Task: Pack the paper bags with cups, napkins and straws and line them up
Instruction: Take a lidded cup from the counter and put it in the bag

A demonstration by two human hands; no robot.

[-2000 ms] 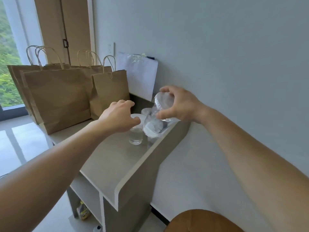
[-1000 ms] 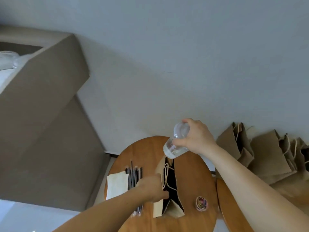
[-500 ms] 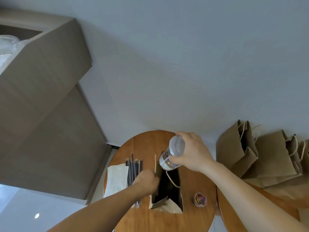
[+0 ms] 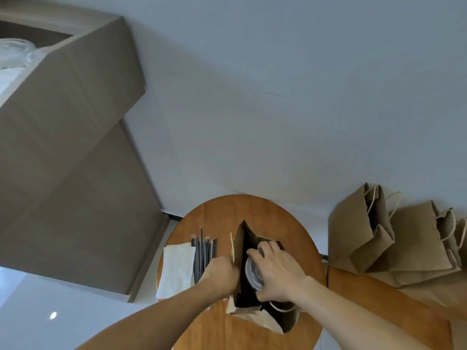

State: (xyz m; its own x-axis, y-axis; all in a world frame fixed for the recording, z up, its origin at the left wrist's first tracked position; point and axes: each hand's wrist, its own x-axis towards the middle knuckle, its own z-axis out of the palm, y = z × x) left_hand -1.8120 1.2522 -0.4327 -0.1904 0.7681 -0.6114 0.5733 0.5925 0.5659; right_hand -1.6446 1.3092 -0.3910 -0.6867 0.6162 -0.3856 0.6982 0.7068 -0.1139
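Paper bag point(image 4: 267, 322) of brown kraft stands open on a round desk, its mouth a dark slot with creased, folded-in side panels and a pale twisted-cord handle looping over the near edge.

A smooth, pale grey wall point(image 4: 278, 97) fills most of the view. To its left rises a matte grey-brown cabinet point(image 4: 63, 147), flat-sided and sharp-cornered. On its top, at the upper left edge, sit clear plastic containers point(image 4: 12, 51) that are too blurred to make out further.

The desk point(image 4: 298, 248) is warm orange wood with a visible grain. A second wooden surface point(image 4: 379, 294) of the same colour butts against it on the right. On that surface the spare bags point(image 4: 353, 236) slump together, crumpled brown kraft with cord handles, their mouths gaping; what is in them cannot be seen.

On the desk left of the open bag lies a stack of napkins point(image 4: 177, 269), off-white, soft and rectangular. Just beside them is a bundle of thin black straws point(image 4: 203, 253), laid side by side.

The left grip point(image 4: 222, 272) pinches the bag's left rim, fingers curled over the paper edge. The right grip point(image 4: 278, 274) is curled round a clear plastic cup point(image 4: 252, 272) and holds it in the bag's mouth. The cup's round, ribbed lid faces up and to the left.
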